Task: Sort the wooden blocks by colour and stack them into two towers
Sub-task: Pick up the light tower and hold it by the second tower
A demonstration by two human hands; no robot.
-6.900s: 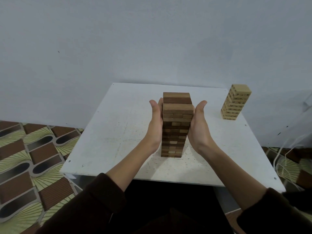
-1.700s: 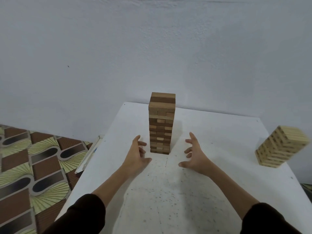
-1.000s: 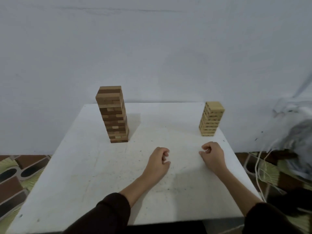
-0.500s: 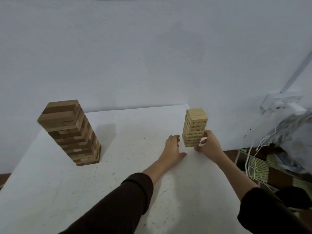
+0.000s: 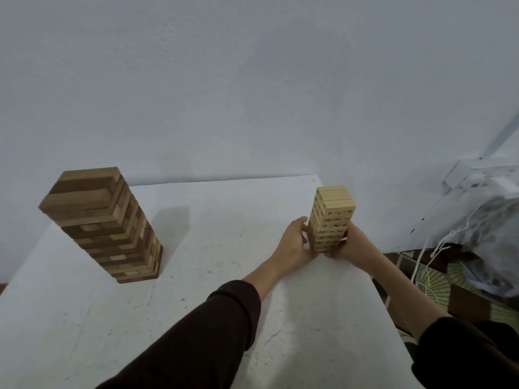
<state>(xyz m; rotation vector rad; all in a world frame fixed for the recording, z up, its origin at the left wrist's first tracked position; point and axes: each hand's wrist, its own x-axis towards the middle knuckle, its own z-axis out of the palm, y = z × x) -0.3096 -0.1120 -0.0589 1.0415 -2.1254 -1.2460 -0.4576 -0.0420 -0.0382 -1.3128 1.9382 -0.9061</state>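
A tall tower of dark and mid-brown wooden blocks (image 5: 106,223) stands on the left of the white table (image 5: 224,248), with nothing touching it. A shorter tower of pale wooden blocks (image 5: 331,217) stands near the table's far right corner. My left hand (image 5: 293,244) presses against its lower left side and my right hand (image 5: 346,244) wraps its lower right side, so both hands clasp the base. The lowest blocks are partly hidden by my fingers.
The table's right edge runs just beside the pale tower. Beyond it lie a grey bundle (image 5: 494,237) and white cords (image 5: 432,256) over patterned floor tiles (image 5: 438,287). A plain wall (image 5: 252,94) rises behind the table.
My hands let go of the brown tower and crossed to the right. Over the last half second both closed around the base of the pale tower.
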